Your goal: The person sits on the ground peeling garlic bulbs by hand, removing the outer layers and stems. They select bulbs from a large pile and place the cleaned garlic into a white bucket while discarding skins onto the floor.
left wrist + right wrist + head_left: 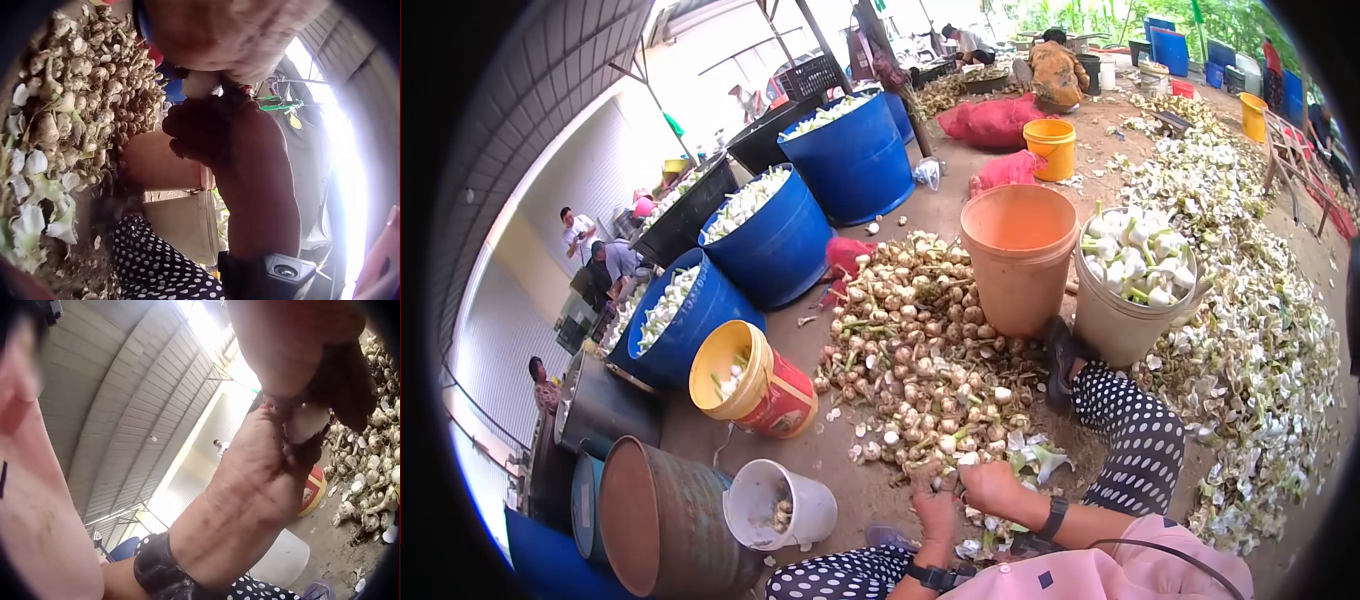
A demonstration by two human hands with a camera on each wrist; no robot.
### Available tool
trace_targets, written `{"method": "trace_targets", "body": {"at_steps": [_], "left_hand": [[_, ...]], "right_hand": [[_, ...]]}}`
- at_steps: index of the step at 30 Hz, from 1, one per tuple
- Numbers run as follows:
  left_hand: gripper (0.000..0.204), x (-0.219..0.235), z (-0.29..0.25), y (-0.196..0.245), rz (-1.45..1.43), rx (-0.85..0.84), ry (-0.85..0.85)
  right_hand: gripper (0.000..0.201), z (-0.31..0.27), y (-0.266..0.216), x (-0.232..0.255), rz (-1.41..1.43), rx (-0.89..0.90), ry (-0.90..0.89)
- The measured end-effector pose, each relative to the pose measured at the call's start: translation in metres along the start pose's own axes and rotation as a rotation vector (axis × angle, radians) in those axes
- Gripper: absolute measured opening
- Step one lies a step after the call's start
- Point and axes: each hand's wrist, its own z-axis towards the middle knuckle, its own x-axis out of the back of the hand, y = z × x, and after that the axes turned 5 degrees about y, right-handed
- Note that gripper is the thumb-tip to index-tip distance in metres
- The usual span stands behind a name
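Note:
A pale, partly peeled garlic bulb (201,84) is between my two hands, low over the front edge of a big pile of garlic bulbs (930,340). My left hand (935,508) grips it with curled fingers. From the other side, my right hand (997,490) closes its fingers and thumb on the same bulb. In the right wrist view the bulb (307,422) shows white between the fingers of both hands. Dark shadow hides the fingertips in both wrist views. Loose white and green peelings (1040,458) lie just beyond my right hand.
Ahead stand an orange bucket (1020,262) and a cream bucket (1122,335) heaped with white bulbs. Peelings (1260,380) spread along the right. On the left are a yellow-and-red bucket (785,400), a white bucket (812,510), a rusty drum (675,520) and blue tubs (785,240).

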Motion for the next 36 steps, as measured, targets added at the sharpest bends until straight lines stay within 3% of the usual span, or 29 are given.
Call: {"method": "trace_targets", "body": {"at_steps": [2, 4, 6, 7, 13, 15, 16, 18, 20, 22, 25, 26, 27, 28, 30, 31, 34, 35, 36], "left_hand": [[0.019, 0.000, -0.005, 0.004, -0.023, 0.020, 0.036], [0.023, 0.001, -0.004, 0.012, -0.110, 0.191, -0.016], [0.022, 0.002, -0.003, 0.020, -0.106, 0.128, -0.033], [0.022, 0.004, -0.003, 0.021, -0.149, 0.125, -0.033], [0.023, 0.003, -0.006, 0.028, -0.243, 0.210, 0.000], [0.022, 0.002, -0.007, 0.030, -0.115, 0.069, -0.009], [0.022, 0.002, -0.008, 0.030, -0.111, 0.078, -0.007], [0.020, 0.003, -0.007, 0.032, 0.214, -0.273, 0.008], [0.020, 0.004, -0.004, 0.038, 0.212, -0.251, 0.002], [0.016, 0.009, 0.001, 0.043, -0.084, -0.113, -0.131], [0.022, 0.024, 0.000, 0.063, -0.682, 0.506, -0.254], [0.033, 0.020, 0.000, 0.060, -0.750, 0.623, -0.145], [0.039, 0.020, 0.000, 0.050, -0.795, 0.671, -0.127], [0.033, 0.028, 0.004, 0.033, -0.913, 0.825, -0.173], [0.036, 0.024, 0.003, 0.023, -0.794, 0.729, -0.261], [0.037, 0.024, 0.005, 0.034, -0.890, 0.742, -0.425], [0.042, 0.014, 0.003, 0.041, -0.751, 0.748, -0.390], [0.036, 0.011, 0.006, 0.033, -0.844, 0.862, -0.326], [0.036, 0.013, 0.007, 0.032, -0.846, 0.863, -0.321]], "right_hand": [[0.015, -0.003, 0.004, -0.010, -0.006, -0.021, -0.007], [0.018, -0.005, 0.007, -0.010, -0.022, -0.038, -0.012], [0.021, -0.005, 0.009, -0.003, 0.069, -0.078, 0.050], [0.026, -0.004, 0.002, 0.010, 0.110, -0.153, -0.036], [0.023, -0.005, 0.011, 0.001, 0.157, -0.122, -0.115], [0.021, -0.003, 0.008, 0.007, 0.120, -0.144, -0.099], [0.019, -0.003, 0.005, 0.011, 0.074, -0.136, -0.091], [0.017, -0.004, 0.005, 0.011, 0.029, -0.133, -0.096], [0.015, -0.006, 0.011, 0.005, 0.079, -0.066, 0.079], [0.016, -0.005, 0.014, 0.010, 0.088, -0.092, 0.113], [0.021, -0.001, 0.037, 0.008, 0.061, -0.147, 0.154], [0.022, -0.002, 0.043, 0.005, 0.032, -0.144, 0.171], [0.022, -0.001, 0.039, 0.013, 0.006, -0.178, 0.146], [0.021, -0.001, 0.039, 0.015, 0.038, -0.168, 0.184], [0.018, 0.001, 0.037, 0.023, 0.297, -0.162, 0.287], [0.017, 0.004, 0.036, 0.028, 0.528, -0.235, 0.178], [0.021, 0.005, 0.023, 0.041, 1.236, -0.305, 0.002], [0.023, 0.005, 0.028, 0.035, 1.368, -0.282, -0.030], [0.023, 0.004, 0.028, 0.034, 1.368, -0.283, -0.036]]}}
